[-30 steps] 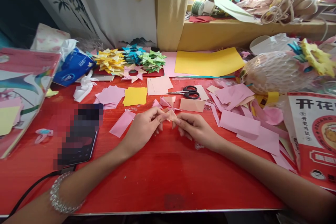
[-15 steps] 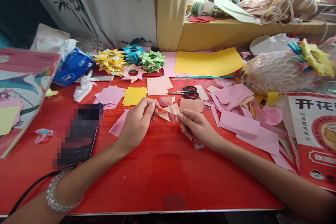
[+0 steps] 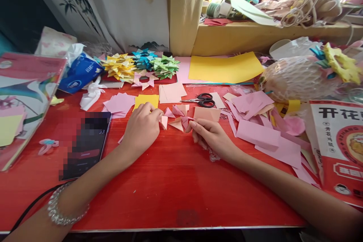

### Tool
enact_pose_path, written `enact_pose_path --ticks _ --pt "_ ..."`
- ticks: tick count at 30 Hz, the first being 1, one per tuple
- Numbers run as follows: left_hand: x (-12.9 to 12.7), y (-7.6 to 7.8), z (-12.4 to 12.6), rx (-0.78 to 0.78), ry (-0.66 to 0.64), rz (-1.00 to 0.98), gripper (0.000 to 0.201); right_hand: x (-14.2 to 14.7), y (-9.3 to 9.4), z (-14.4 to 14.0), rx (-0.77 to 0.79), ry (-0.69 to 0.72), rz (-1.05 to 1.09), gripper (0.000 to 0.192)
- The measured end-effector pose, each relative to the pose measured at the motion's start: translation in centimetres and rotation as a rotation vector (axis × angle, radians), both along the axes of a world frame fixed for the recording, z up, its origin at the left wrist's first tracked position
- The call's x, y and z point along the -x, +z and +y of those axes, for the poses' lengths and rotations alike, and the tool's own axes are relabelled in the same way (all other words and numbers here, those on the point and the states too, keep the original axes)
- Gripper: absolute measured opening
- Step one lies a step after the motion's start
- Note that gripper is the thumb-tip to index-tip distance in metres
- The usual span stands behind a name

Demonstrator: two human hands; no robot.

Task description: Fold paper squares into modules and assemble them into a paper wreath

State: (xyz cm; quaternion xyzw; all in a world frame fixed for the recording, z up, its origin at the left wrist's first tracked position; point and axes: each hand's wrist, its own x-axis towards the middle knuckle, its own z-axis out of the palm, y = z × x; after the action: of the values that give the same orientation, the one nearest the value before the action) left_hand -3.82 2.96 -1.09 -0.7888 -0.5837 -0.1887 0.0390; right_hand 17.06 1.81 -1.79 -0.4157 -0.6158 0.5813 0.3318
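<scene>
My left hand (image 3: 141, 127) rests on the red table (image 3: 170, 189), its curled fingertips pinching a small peach folded paper piece (image 3: 163, 121). My right hand (image 3: 211, 136) lies to the right with fingers curled, thumb and forefinger on the end of a peach-and-pink folded paper shape (image 3: 178, 124) that lies on the table between the hands. More small folded pink pieces (image 3: 177, 110) sit just behind it. A bead bracelet (image 3: 61, 210) circles my left wrist.
Behind the hands lie black scissors (image 3: 204, 100), a yellow square (image 3: 146, 101), pink paper stacks (image 3: 119, 104) and heaps of folded stars (image 3: 141, 64). A phone (image 3: 86, 145) with a cable lies left, pink scraps (image 3: 261, 128) and a printed box (image 3: 337, 140) right. A yellow sheet (image 3: 225, 67) lies under a cluttered shelf.
Both hands held one folded piece together near the table's middle, then lifted it and pulled it apart. Now they have lowered and moved away from me, the left one holding a separate small piece.
</scene>
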Motion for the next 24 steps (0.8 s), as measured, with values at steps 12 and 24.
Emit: enact_pose_path --ticks 12,24 --pt "1.1 3.0 -0.6 -0.033 0.093 0.267 0.024 -0.2 -0.5 0.6 -0.080 -0.257 0.165 0.031" --pt "3.4 5.3 -0.9 0.311 0.238 0.155 0.024 0.3 0.2 -0.2 -0.333 -0.126 -0.080 0.027"
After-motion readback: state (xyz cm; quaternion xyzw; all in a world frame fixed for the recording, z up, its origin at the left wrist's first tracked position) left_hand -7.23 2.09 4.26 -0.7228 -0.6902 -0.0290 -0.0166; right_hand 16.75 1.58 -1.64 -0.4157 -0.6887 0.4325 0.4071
